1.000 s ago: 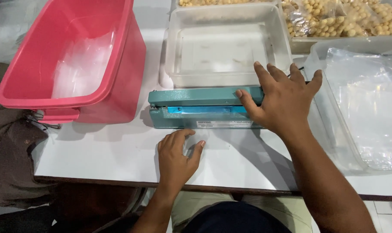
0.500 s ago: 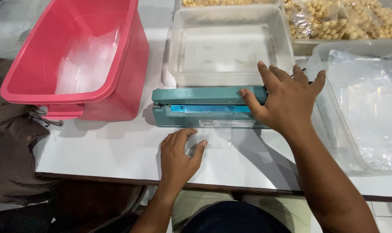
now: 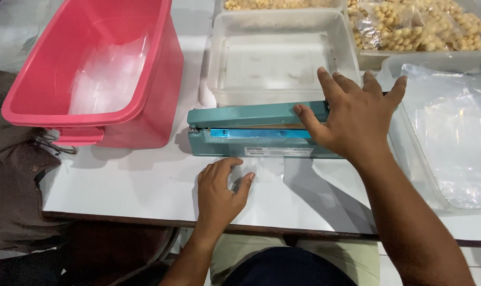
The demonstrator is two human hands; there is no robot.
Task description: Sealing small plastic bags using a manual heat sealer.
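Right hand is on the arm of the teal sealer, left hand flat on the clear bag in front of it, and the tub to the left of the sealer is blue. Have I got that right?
Not quite: the tub is pink, not blue, as the head view shows. The rest holds: the right hand lies on the arm of the teal sealer, and the left hand rests flat on the clear bag in front of it.

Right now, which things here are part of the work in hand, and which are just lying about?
In hand:
right hand on teal heat sealer
left hand on clear plastic bag

Lying about:
pink tub
empty clear tray
bagged round snacks
dark cloth
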